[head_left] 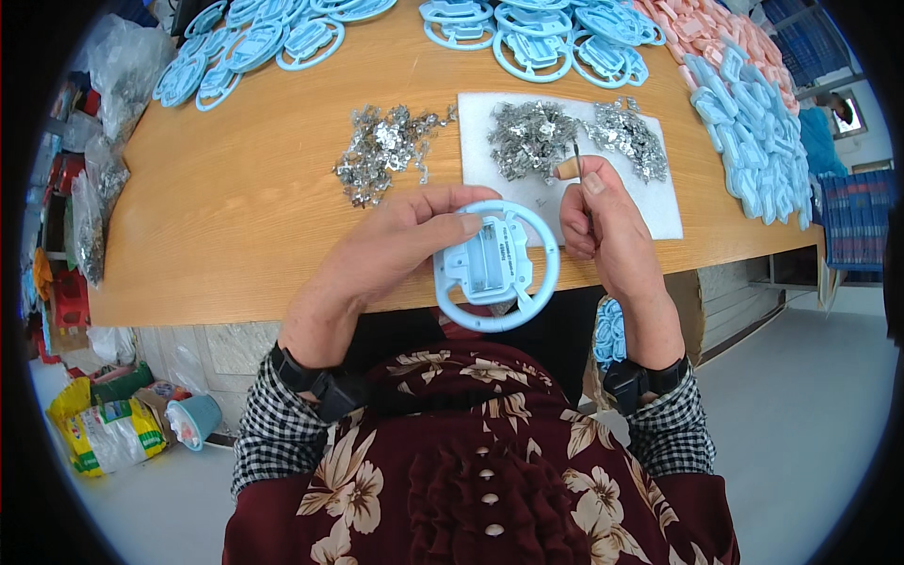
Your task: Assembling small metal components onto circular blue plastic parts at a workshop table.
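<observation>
In my left hand (414, 235) is a light-blue plastic toy steering wheel (541, 299), gripped by its left side with the thumb over the top. Its open battery compartment (487, 259) faces up. My right hand (607, 212) is closed round a thin dark metal tool (577, 151) whose tip points up and away; I cannot make out its exact kind. A tan wrap covers a fingertip of that hand. Just beyond it, piles of small silvery metal clips (532, 139) lie on a white foam sheet (659, 209). The right hand is apart from the wheel.
Another heap of metal pieces (384, 151) lies on the wooden table (217, 217), left of the foam. Stacked blue wheels (534, 47) line the far side. Blue plastic parts (753, 141) and pink ones (720, 38) are heaped at the right. Below stands a box of blue parts (610, 334).
</observation>
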